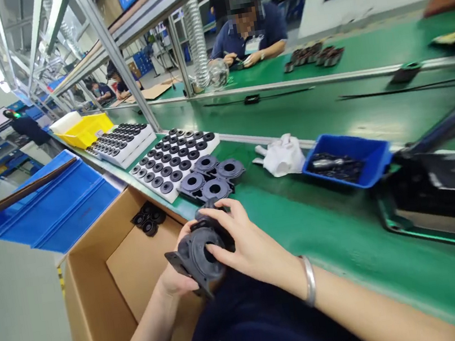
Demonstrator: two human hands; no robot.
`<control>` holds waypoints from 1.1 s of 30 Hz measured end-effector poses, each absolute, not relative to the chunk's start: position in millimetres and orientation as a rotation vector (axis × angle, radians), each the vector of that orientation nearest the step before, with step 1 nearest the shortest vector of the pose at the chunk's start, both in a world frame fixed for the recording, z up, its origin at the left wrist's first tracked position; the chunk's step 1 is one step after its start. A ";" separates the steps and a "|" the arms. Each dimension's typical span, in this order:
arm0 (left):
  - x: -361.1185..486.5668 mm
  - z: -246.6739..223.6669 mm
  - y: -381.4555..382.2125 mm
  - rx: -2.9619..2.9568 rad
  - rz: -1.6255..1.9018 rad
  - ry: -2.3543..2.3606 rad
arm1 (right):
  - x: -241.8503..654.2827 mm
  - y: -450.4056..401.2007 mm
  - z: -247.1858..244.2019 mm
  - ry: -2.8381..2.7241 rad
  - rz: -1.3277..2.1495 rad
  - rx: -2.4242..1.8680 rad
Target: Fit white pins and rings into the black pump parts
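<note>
Clock centred on the dark moulded part (205, 250) held between the hands; 12 = top of view.

Green bench (327, 235): largest item, sweeping from 12 round to 4. Cardboard carton (85, 323): 7 to 10, beside the bench, top uncovered. Blue crates (74, 207): 10, past the carton. White tray (212, 145): 12, rows of dark discs on it. Blue bin (376, 168): between 2 and 3, dark small pieces inside. Four-ring housing (213, 187): between 12 and 1, on the bench, just beyond the fingertips. White glove-like item (281, 157): 2, next to the blue bin. Black ringed piece (148, 218): 10, inside the carton.

Hands: left hand (177, 275) comes in from 7, curled round the part's outer side. Right hand (243, 236) comes in from 3, fingers over the top, thumb at the round opening. Both grip the part; neither is nearer, since both touch it.

Key relation: opening faces the wearer, flange edge runs from 9 to 6. Long axis seems to lie about 1 to 7, partly covered by fingers, so uncertain. Of the two hands, the right is nearer the four-ring housing, the left nearer the black ringed piece.
</note>
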State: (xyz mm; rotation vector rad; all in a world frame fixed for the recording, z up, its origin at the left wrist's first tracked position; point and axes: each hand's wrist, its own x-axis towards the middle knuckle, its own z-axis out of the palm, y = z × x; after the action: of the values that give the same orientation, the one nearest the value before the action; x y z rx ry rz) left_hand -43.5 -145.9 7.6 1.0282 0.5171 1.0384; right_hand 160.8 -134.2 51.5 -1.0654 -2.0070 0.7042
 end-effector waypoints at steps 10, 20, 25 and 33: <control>63.9 -3.3 -114.5 0.937 0.917 0.470 | 247.2 -97.9 52.7 -2.080 0.316 -1.453; 7.3 -10.2 -131.1 1.788 0.752 1.072 | 228.6 -27.1 35.0 -2.362 0.017 -1.743; 1.5 -1.1 -94.5 2.383 0.909 1.295 | 219.7 -22.6 43.9 -2.391 0.024 -1.761; 21.1 -31.9 -36.6 2.549 0.748 1.397 | 249.1 -32.0 12.3 -2.254 -0.115 -1.642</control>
State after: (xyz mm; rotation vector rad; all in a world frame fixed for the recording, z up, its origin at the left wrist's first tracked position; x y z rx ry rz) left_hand 21.1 -36.6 -31.9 2.5489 1.3971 0.7476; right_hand 249.1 -32.0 12.3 -1.6424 -2.2542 -0.1153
